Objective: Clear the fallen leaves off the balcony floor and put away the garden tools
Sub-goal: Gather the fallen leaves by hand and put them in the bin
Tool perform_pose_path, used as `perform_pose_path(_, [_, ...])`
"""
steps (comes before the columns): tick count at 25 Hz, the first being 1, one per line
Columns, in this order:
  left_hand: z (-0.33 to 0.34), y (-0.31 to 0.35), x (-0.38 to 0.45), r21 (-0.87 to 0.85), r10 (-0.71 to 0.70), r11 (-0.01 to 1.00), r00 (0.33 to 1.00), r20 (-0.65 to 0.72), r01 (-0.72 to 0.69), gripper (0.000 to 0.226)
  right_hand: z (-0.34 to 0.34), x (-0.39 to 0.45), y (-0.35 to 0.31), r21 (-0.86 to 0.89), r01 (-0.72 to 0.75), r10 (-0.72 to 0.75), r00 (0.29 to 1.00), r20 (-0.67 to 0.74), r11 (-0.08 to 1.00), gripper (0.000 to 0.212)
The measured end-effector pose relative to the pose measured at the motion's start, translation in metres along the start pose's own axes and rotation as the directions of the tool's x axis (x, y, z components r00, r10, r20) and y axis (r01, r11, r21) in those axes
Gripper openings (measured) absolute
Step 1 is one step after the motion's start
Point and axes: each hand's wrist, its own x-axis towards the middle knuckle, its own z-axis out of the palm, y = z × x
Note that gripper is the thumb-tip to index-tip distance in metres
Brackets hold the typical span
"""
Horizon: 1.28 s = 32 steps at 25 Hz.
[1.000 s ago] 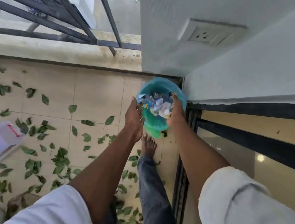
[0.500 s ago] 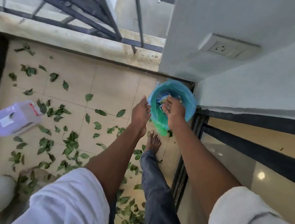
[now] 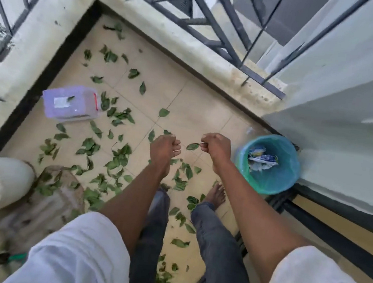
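Green leaves [image 3: 113,158] on floor | both hands curled, empty: left [image 3: 165,149], right [image 3: 215,147] | arms outstretched

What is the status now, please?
Both hands, left hand and right hand, curled, holding nothing. Leaves cover floor. Bin stands right, nothing blocking.
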Motion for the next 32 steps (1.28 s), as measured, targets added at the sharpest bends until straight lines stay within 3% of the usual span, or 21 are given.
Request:
perform_pose_path(8, [-0.058, -0.028, 0.086, -0.01, -0.12, 0.993, 0.992, 0.029, 0.12, 0.022, 0.082, 0.045, 0.063, -0.28, 0.028, -0.035, 0.999, -0.022, 0.959, 0.021])
perform_pose_path(13, [-0.038, -0.081, 0.158, -0.06, -0.116, 0.991, 0.992, 0.039, 0.119, 0.017, 0.095, 0.128, 0.126, -0.432, 0.059, -0.097, 0.993, -0.067, 0.9, 0.021])
perform_pose_path(16, [-0.013, -0.12, 0.211, -0.092, -0.104, 0.99, 0.993, 0.057, 0.109, 0.014, 0.095, 0.178, 0.171, -0.593, 0.046, -0.154, 0.979, -0.133, 0.804, 0.01])
perform_pose_path(20, [0.009, -0.155, 0.273, -0.177, -0.02, 0.984, 0.999, 0.046, 0.028, 0.011, 0.107, 0.228, 0.242, -0.707, 0.025, -0.214, 0.96, -0.179, 0.707, 0.049])
perform_pose_path(22, [0.013, -0.167, 0.299, -0.209, 0.026, 0.978, 1.0, 0.016, -0.022, 0.012, 0.114, 0.246, 0.266, -0.723, 0.074, -0.309, 0.93, -0.198, 0.687, 0.051])
perform_pose_path(26, [0.021, -0.178, 0.335, -0.359, 0.068, 0.93, 0.997, -0.028, -0.073, 0.007, 0.126, 0.276, 0.283, -0.694, 0.335, -0.555, 0.824, -0.112, 0.637, 0.026])
perform_pose_path(28, [0.017, -0.173, 0.343, -0.475, 0.102, 0.873, 0.994, -0.045, -0.111, 0.007, 0.133, 0.285, 0.274, -0.616, 0.395, -0.563, 0.821, -0.096, 0.681, 0.02])
perform_pose_path(30, [0.009, -0.163, 0.349, -0.589, 0.144, 0.797, 0.989, -0.032, -0.135, 0.007, 0.144, 0.284, 0.245, -0.445, 0.405, -0.504, 0.854, -0.127, 0.799, 0.015])
perform_pose_path(32, [-0.004, -0.15, 0.353, -0.629, 0.154, 0.772, 0.986, 0.055, -0.086, 0.013, 0.161, 0.279, 0.21, -0.278, 0.442, -0.472, 0.88, -0.05, 0.853, 0.014])
